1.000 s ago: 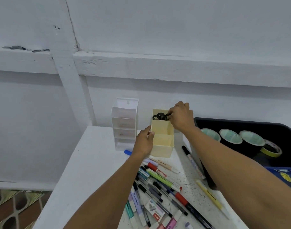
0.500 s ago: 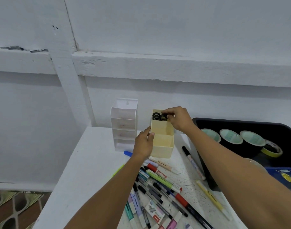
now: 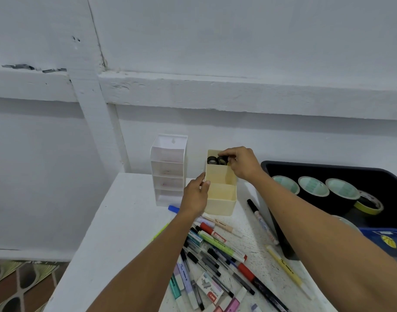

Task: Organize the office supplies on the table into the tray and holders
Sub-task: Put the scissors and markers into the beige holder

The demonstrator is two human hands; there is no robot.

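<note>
The right hand [image 3: 242, 163] pinches one of two small black rolls [image 3: 216, 160] in the rear compartment of the cream holder [image 3: 220, 199], and the left hand [image 3: 194, 197] grips its left wall. If a roll jams, the light holder may tip onto the pens [image 3: 215, 251] in front. Counted: two holders, with the white holder [image 3: 168, 176] to its left, and four tape rolls [image 3: 313, 186] in the black tray [image 3: 328, 171] to its right. The pens overlap too much to count.

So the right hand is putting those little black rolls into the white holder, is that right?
Not quite. In the head view the right hand grips the small black rolls in the back compartment of the cream holder, which the left hand holds; the white holder stands beside it to the left.
</note>
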